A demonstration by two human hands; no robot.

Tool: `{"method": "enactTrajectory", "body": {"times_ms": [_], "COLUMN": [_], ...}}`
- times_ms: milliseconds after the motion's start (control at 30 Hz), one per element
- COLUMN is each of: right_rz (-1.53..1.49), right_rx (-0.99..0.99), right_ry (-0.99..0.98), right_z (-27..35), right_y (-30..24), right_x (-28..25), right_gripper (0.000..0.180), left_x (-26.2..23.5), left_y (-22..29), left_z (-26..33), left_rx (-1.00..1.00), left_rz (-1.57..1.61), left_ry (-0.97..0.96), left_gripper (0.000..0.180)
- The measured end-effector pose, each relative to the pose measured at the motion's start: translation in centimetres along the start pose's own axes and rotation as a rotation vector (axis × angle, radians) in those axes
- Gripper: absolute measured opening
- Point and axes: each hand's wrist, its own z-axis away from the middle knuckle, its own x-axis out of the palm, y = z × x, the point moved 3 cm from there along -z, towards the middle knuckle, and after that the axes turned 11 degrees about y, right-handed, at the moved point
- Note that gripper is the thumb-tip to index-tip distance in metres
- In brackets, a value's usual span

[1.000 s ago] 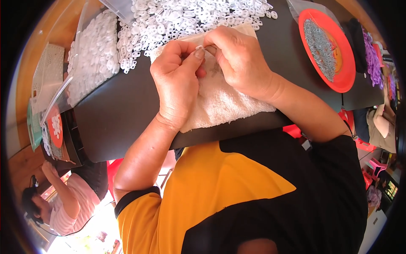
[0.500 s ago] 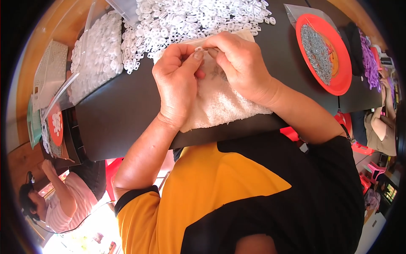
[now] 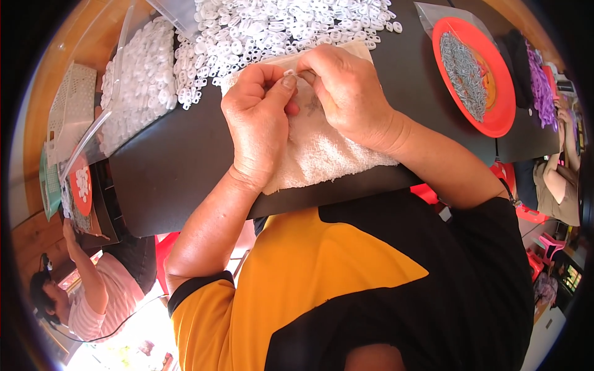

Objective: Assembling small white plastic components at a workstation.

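Note:
My left hand [image 3: 257,114] is closed, with thumb and forefinger pinching a small white plastic piece [image 3: 289,73] with a hole in it. Just to its right, my right hand [image 3: 346,93] is closed in a pinch close to that piece; whatever its fingertips hold is hidden or too small to name. Both hands hover over a cream towel [image 3: 334,157] laid on the dark table. A few small grey metal bits [image 3: 313,104] lie on the towel between the hands. Beyond them spreads a heap of white oval plastic pieces [image 3: 260,31] with holes.
A red plate [image 3: 502,102] at right holds many slim grey metal parts [image 3: 461,77]. At left is a clear container [image 3: 139,80] of white pieces, beside a white perforated basket [image 3: 74,102]. One co-worker [image 3: 102,290] sits at lower left, another [image 3: 560,179] at far right.
My right hand's fingers have curled in slightly and its wrist has turned a little. My left hand stays nearly still with the white piece. The lower-left co-worker's arm has moved up.

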Motion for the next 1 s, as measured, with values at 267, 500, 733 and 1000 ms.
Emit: {"method": "enactTrajectory", "body": {"times_ms": [267,500,733,1000], "right_rz": [-0.027,-0.038,-0.03,-0.073], "right_rx": [0.008,0.014,-0.002,0.028], "right_ry": [0.012,0.012,0.023,0.052], "right_z": [0.17,0.16,0.23,0.19], "right_y": [0.1,0.53,0.24,0.53], "right_x": [0.13,0.31,0.45,0.43], "right_gripper": [0.019,0.013,0.009,0.01], "left_x": [0.1,0.22,0.29,-0.02], "left_y": [-0.07,0.1,-0.12,0.16], "left_z": [0.05,0.08,0.13,0.08], "left_rx": [0.017,0.023,0.063,0.073], "left_rz": [-0.006,-0.003,-0.045,-0.094], "left_ry": [0.015,0.005,0.01,0.011], "left_gripper": [0.005,0.005,0.005,0.007]}}
